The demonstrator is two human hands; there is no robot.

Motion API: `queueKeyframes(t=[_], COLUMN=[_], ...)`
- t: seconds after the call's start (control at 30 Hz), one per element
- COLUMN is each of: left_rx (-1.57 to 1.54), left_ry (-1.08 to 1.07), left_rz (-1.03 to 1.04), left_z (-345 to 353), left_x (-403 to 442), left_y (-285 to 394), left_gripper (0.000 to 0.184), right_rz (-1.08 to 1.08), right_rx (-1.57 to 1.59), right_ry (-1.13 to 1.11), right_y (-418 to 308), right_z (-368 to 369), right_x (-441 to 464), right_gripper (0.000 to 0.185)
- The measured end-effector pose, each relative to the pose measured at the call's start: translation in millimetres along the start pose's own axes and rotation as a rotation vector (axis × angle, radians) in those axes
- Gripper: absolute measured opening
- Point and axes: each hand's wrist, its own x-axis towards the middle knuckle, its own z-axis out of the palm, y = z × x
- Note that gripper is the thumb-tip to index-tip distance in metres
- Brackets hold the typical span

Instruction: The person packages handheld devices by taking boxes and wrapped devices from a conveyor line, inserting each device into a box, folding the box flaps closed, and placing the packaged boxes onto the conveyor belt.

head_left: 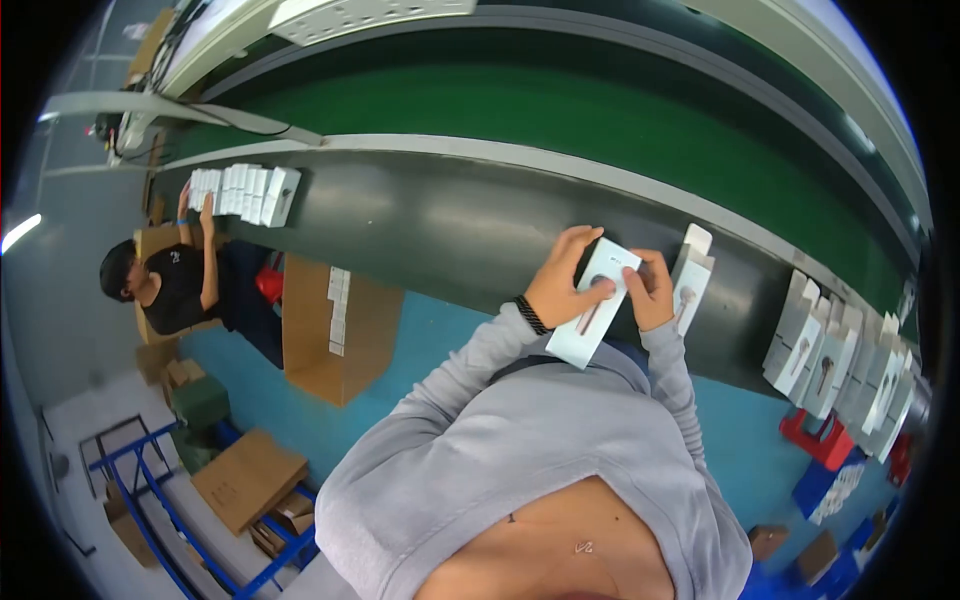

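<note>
My left hand (562,284), with a black braided band at its wrist, grips the left side of a white carton (580,341). The carton is tilted, its printed front showing a long-handled item, and is held in front of my body at the bench's near edge. My right hand (652,290) holds the upper right side of the same carton, fingers bent round its top end. Both thumbs lie on its front. Just right of my right hand, a second white carton (692,277) lies on the bench with its end flap raised.
Several cartons with raised flaps (824,365) stand in a row at the right. A co-worker (178,285) at the far left handles a row of white cartons (245,193). A large cardboard box (300,320) stands below the dark bench (440,220); a green belt (520,100) runs behind.
</note>
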Motion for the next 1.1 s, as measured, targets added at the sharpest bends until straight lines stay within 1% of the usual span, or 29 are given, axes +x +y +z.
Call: queueKeyframes(t=[0.07, 0.17, 0.27, 0.3, 0.33, 0.37, 0.4, 0.43, 0.47, 0.5, 0.53, 0.57, 0.6, 0.63, 0.67, 0.7, 0.73, 0.8, 0.83, 0.93, 0.97, 1.0, 1.03, 1.07, 1.1], left_rx=[0.096, 0.294, 0.300, 0.297, 0.298, 0.352, 0.414, 0.506, 0.659, 0.659, 0.727, 0.771, 0.825, 0.945, 0.969, 0.974, 0.978, 1.080, 1.114, 1.185, 1.177, 1.171, 1.207, 1.249, 1.228], left_ry=[-0.080, -0.131, -0.018, 0.013, 0.061, 0.092, 0.127, 0.192, 0.281, 0.315, 0.341, 0.351, 0.402, 0.400, 0.376, 0.402, 0.427, 0.447, 0.453, 0.445, 0.409, 0.372, 0.403, 0.428, 0.487], left_rz=[-0.145, -0.197, -0.239, -0.226, -0.174, -0.158, -0.215, -0.185, -0.109, -0.195, -0.310, -0.503, -0.538, -0.670, -0.783, -0.802, -0.819, -0.833, -0.875, -0.958, -0.979, -1.000, -0.979, -0.952, -0.944], left_z=[-14, -19, -19, -26, -39, -52, -63, -75, -90, -102, -113, -121, -129, -131, -131, -129, -123, -114, -111, -108, -109, -110, -111, -111, -107], left_x=[0, -5, -10, -13, -14, -15, -19, -23, -27, -31, -38, -38, -43, -38, -36, -35, -35, -34, -33, -25, -23, -23, -28, -33, -37], left_y=[29, 27, -13, -28, -37, -46, -64, -86, -101, -120, -146, -155, -188, -190, -191, -199, -207, -210, -213, -209, -201, -195, -204, -212, -205], left_gripper=[0.084, 0.089, 0.090, 0.088, 0.084, 0.081, 0.080, 0.080, 0.079, 0.081, 0.085, 0.087, 0.088, 0.086, 0.085, 0.085, 0.086, 0.084, 0.083, 0.081, 0.081, 0.081, 0.082, 0.083, 0.084], right_rz=[0.015, 0.164, 0.064, -0.123, 0.032, -0.049, -0.128, -0.162, -0.195, -0.094, -0.177, -0.192, -0.206, -0.174, -0.143, -0.116, -0.044, 0.095, 0.142, 0.505, 0.586, 0.727, 0.834, 0.952, 0.983], right_rx=[0.042, 0.130, 0.175, -0.026, -0.098, -0.213, -0.332, -0.426, -0.521, -0.450, -0.428, -0.411, -0.391, -0.387, -0.380, -0.370, -0.333, -0.249, -0.145, -0.994, -0.997, -1.011, -0.930, -1.031, -1.016], right_ry=[0.152, 0.187, 0.040, 0.069, 0.086, 0.136, 0.187, 0.268, 0.348, 0.440, 0.547, 0.643, 0.737, 0.811, 0.884, 0.957, 0.995, 1.079, 1.126, 1.437, 1.534, 1.610, 1.587, 1.496, 1.532], right_y=[10, 4, 28, 22, 3, 5, 10, 23, 32, 24, 36, 44, 49, 51, 52, 53, 56, 76, 124, 149, 163, 171, 164, 166, 179], right_z=[11, 30, 33, 40, 41, 33, 24, 8, -8, -19, -36, -52, -67, -83, -97, -110, -122, -148, -176, -178, -181, -180, -172, -162, -162], right_x=[7, 16, 23, 21, 14, 11, 9, 6, 2, -5, -12, -18, -26, -35, -43, -50, -58, -75, -83, -99, -100, -90, -77, -65, -56], right_gripper=[0.029, 0.037, 0.044, 0.049, 0.053, 0.053, 0.053, 0.052, 0.050, 0.045, 0.039, 0.036, 0.033, 0.032, 0.030, 0.029, 0.027, 0.024, 0.026, 0.032, 0.039, 0.044, 0.051, 0.055, 0.057])
